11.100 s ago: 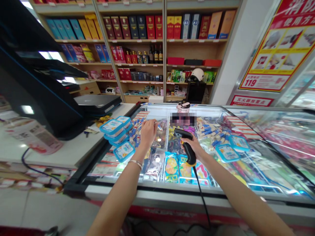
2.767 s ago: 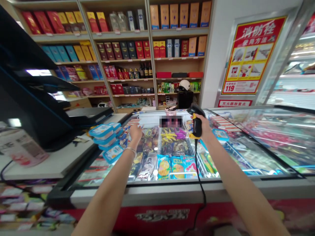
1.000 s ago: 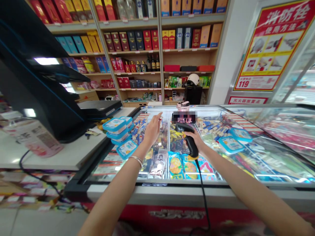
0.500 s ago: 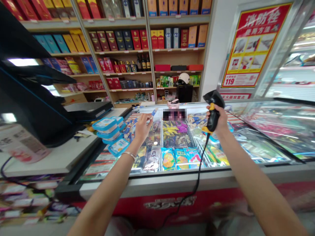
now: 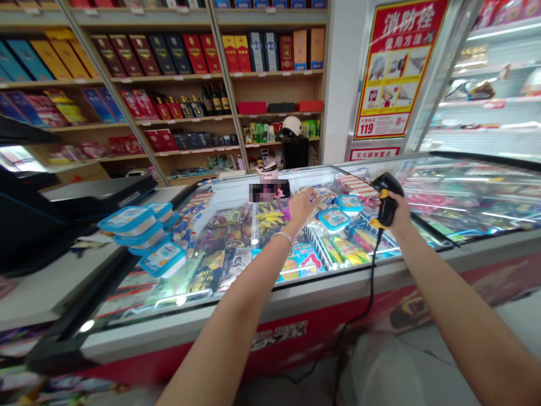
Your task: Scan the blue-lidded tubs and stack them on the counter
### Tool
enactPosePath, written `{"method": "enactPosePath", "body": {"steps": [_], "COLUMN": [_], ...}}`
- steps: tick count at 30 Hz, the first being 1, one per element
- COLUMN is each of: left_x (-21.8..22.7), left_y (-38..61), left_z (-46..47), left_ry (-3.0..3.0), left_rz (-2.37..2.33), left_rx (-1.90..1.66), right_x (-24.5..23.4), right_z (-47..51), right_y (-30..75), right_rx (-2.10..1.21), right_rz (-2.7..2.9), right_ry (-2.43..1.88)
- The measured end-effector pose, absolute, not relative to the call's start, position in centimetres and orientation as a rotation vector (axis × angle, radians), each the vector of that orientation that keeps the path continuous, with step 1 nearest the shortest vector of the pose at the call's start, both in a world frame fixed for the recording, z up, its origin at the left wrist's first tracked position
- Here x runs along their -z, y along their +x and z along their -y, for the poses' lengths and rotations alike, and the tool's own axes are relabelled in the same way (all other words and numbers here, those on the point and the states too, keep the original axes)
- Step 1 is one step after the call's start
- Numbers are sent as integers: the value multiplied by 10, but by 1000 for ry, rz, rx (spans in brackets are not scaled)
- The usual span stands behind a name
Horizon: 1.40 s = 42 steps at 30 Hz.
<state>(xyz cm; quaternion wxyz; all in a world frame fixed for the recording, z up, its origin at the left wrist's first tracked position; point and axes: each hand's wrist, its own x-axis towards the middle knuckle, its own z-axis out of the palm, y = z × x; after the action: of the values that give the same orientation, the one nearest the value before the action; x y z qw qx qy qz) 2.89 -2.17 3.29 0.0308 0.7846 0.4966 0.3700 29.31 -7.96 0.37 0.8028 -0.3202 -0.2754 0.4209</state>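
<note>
My right hand (image 5: 400, 214) is wrapped round the grip of a black and yellow barcode scanner (image 5: 386, 200), held above the right part of the glass-topped freezer (image 5: 236, 189). A black cord hangs from its handle. My left hand (image 5: 302, 205) reaches over small blue-and-white packs (image 5: 326, 197) on the glass. Its fingers are bent and close together; what they hold, if anything, is hidden. Just right of it lie two blue-lidded tubs, the front tub (image 5: 333, 219) and the rear tub (image 5: 349, 203). More blue-lidded tubs (image 5: 163, 259) are stacked at the left, beside further blue-and-white packs (image 5: 181, 231).
A pink cup (image 5: 267, 172) stands at the freezer's back edge, near a dark, partly blurred object. Bagged goods show through the glass. At left, dark checkout equipment (image 5: 29, 208) stands on a counter (image 5: 46, 293). Shelves of boxes and bottles line the back wall.
The view has swung right. My left hand has moved right from near the stacked tubs, carrying a small blue-and-white pack, to the right-hand packs. My right hand still grips the barcode scanner.
</note>
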Motion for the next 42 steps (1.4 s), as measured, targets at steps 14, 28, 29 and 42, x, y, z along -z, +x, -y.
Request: {"method": "enactPosePath", "body": {"steps": [14,28,29,42], "left_x": [-17,-74,-77,-41], "left_y": [43,-87,-113,-241], "left_z": [11,27,28,30], "left_ry": [2661,2605,2605,1925], "left_rz": [-1555,-1757,-1841,-2869], "left_rx": [-985,-1376,-1393,-367], "right_x": [-7,-58,-68,-26], "right_z": [78,88,86,29], "right_y": [293,238,222,19], "right_rx": [-1044,-973,-977,-1459], "right_rz": [476,624,676,896], "right_ry": [-633,-655,-603,-681]}}
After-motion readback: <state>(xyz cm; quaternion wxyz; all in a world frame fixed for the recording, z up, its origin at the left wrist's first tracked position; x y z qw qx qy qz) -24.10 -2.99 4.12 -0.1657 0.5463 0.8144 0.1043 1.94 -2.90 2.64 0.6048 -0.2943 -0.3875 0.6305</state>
